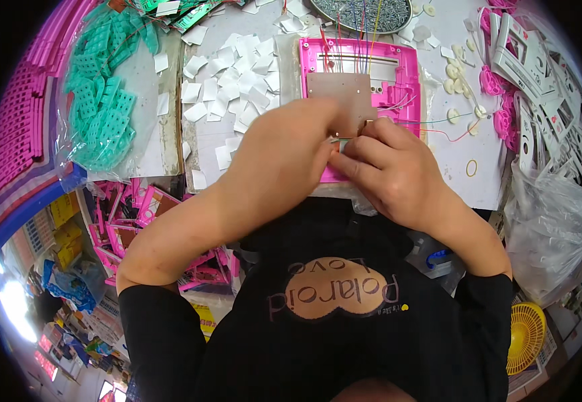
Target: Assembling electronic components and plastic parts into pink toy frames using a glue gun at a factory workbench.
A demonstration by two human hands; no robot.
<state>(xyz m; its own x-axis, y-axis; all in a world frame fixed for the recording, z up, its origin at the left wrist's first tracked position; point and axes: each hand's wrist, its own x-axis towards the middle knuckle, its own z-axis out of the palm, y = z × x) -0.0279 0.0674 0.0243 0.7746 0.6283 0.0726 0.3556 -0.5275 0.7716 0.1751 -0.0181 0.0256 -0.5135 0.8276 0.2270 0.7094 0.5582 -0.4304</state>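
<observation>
A brown circuit board [338, 90] with several thin wires running from its far side lies over an open pink plastic housing [408, 77]. My left hand [297, 141] reaches over the board's near left part; motion blurs its fingers, and their tips are mostly hidden. Close beside it, my right hand [395, 161] has its fingers curled and pressed together at the board's near right corner. Something small and partly orange shows between the two hands, but what the right fingers pinch is too hidden to name. Loose red and green wires trail from the housing's right side.
White paper squares [237, 80] are scattered left of the housing. Green plastic grid pieces [103, 100] lie in a bag farther left. A round tray of screws [371, 13] stands at the back. White printed panels [522, 53] pile up right, above a clear plastic bag [549, 228].
</observation>
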